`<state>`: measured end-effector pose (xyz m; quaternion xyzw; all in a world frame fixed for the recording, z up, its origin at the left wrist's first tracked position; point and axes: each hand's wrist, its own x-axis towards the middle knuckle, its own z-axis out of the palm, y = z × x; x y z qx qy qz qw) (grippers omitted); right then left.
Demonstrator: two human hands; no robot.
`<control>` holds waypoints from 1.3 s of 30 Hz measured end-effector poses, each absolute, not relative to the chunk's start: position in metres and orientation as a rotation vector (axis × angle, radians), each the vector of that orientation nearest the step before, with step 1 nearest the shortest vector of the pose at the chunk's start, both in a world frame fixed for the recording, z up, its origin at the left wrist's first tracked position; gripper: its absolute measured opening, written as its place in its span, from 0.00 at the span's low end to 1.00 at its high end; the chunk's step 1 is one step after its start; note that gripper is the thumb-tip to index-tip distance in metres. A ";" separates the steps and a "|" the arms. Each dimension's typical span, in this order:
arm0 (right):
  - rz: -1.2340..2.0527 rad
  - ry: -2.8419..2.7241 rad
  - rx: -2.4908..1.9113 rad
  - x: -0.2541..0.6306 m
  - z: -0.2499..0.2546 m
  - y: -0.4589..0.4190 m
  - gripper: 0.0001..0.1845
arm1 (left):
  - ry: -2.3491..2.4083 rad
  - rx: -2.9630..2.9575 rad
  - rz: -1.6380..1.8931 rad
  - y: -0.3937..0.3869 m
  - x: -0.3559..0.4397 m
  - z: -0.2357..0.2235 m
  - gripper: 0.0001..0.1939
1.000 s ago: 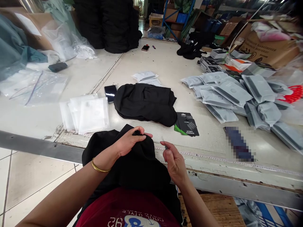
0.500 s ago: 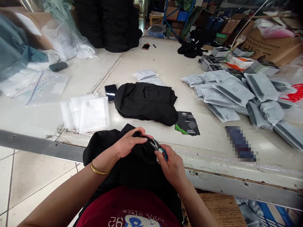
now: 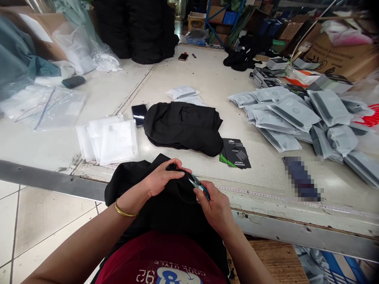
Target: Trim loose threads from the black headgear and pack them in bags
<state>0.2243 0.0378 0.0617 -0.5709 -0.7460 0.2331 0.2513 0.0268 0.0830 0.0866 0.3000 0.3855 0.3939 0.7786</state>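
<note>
My left hand (image 3: 161, 177) is shut on a fold of black cloth (image 3: 156, 209), which lies bunched on my lap against the table's front edge. A gold bangle (image 3: 126, 209) circles my left wrist. My right hand (image 3: 214, 205) holds small steel thread snips (image 3: 199, 186) with blue handles. Their blades point at the fold, close beside my left fingertips. Whether the blades touch the cloth is hidden.
A folded black garment (image 3: 183, 128) lies on the table ahead, between a phone (image 3: 139, 114) and a black header card (image 3: 235, 154). Clear plastic sleeves (image 3: 108, 141) lie at left, grey packets (image 3: 291, 114) heap at right, and a tape measure (image 3: 266, 192) runs along the table's front edge.
My right hand has moved in toward my left, and the blue-handled snips now show in it beside the fold. My left hand stays on the cloth.
</note>
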 end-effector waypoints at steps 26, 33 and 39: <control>1.632 -0.937 -1.417 0.244 0.030 0.028 0.22 | 1.309 1.010 1.401 0.153 -0.004 0.082 0.20; 1.104 -1.024 -1.526 0.239 0.021 0.026 0.21 | 1.582 1.662 0.902 0.081 0.036 0.073 0.14; 0.990 -1.319 -1.359 0.223 0.026 0.012 0.18 | 1.276 1.399 0.514 0.064 0.059 0.065 0.18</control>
